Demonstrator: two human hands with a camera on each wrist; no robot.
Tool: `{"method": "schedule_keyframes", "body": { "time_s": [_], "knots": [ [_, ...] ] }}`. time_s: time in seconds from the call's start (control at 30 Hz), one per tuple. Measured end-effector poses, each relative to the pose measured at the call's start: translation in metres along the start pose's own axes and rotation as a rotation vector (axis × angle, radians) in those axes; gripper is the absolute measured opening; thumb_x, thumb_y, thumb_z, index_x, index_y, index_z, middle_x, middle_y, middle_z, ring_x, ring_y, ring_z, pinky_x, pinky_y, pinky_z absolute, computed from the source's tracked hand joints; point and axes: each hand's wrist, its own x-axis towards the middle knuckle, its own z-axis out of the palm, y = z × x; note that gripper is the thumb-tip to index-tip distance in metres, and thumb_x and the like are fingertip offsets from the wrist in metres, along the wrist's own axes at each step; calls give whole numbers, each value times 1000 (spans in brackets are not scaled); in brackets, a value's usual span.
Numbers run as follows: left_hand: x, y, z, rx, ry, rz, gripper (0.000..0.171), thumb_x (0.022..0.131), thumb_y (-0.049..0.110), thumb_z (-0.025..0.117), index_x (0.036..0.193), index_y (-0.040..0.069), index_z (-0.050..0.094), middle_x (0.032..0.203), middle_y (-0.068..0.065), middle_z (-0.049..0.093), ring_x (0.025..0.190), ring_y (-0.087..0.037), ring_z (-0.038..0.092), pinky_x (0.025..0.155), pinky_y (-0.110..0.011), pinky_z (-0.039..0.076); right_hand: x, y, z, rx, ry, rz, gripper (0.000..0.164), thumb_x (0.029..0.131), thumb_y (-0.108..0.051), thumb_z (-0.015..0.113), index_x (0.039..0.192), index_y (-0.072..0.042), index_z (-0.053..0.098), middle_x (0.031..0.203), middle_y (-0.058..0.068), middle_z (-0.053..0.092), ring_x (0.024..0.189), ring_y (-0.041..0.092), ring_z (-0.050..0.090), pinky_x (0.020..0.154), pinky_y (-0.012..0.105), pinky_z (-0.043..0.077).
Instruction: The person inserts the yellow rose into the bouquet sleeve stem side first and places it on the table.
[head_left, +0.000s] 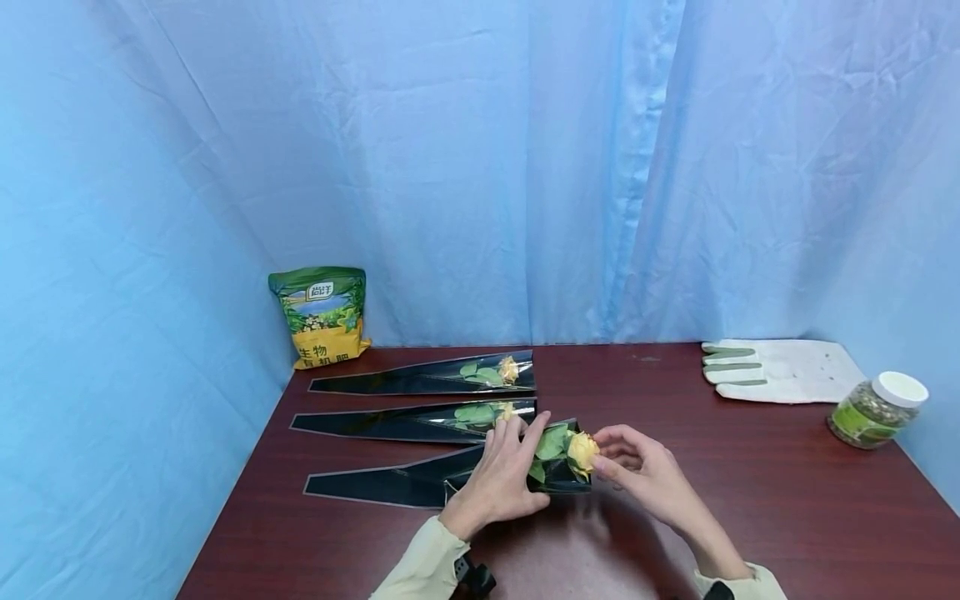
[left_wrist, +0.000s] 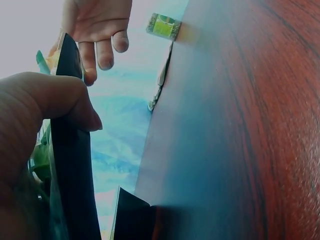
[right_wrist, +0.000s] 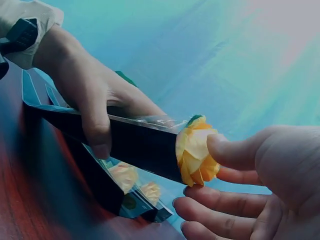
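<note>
In the head view, my left hand point(head_left: 504, 477) grips the nearest black flower sleeve point(head_left: 390, 485), which has a clear front. Its thumb presses the sleeve's dark back in the left wrist view, and the sleeve's bloom end is raised off the table. A yellow rose point(head_left: 582, 451) pokes out of the sleeve's wide right end, green leaves point(head_left: 552, 442) below the bloom. Thumb and forefinger of my right hand point(head_left: 654, 482) pinch the petals from the right. In the right wrist view, its other fingers point(right_wrist: 220, 215) spread loosely under the bloom.
Behind lie two more black sleeves, a middle one point(head_left: 360, 426) and a far one point(head_left: 390, 383), each with a pale yellow rose. A fertilizer bag point(head_left: 321, 321) stands back left. White gloves point(head_left: 795, 371) and a white-lidded jar point(head_left: 873, 412) are at the right. Blue curtains surround the table.
</note>
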Motion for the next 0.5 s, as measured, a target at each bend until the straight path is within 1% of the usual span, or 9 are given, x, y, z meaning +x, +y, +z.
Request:
{"method": "schedule_keyframes", "body": {
  "time_s": [0.1,0.23,0.37,0.5],
  "knots": [
    [0,0,0,-2,-5,0,112,70,39,87,160,20,23,110,1,42,94,-13,31,78,-26,23,0,2,4,-6,9,-15,25,93,-12,69,114,1,63,102,20,71,81,2,70,65,31,60],
    [0,0,-1,11,3,6,111,69,39,86,159,20,25,109,1,43,92,-13,31,78,-25,22,1,2,10,-53,52,-21,22,92,-13,70,111,-1,67,101,17,73,81,-2,67,68,26,58],
    [0,0,-1,17,7,9,110,69,39,86,159,19,26,108,1,43,91,-13,30,77,-25,22,2,2,16,-109,137,-35,19,90,-11,73,106,-4,71,95,11,75,79,-4,64,70,22,56],
    [0,0,-1,17,1,4,109,70,39,85,159,19,25,109,0,43,93,-13,31,77,-25,23,3,1,23,-154,209,-41,17,86,-10,76,102,-6,75,87,6,73,74,-5,61,67,21,55]
  ]
}}
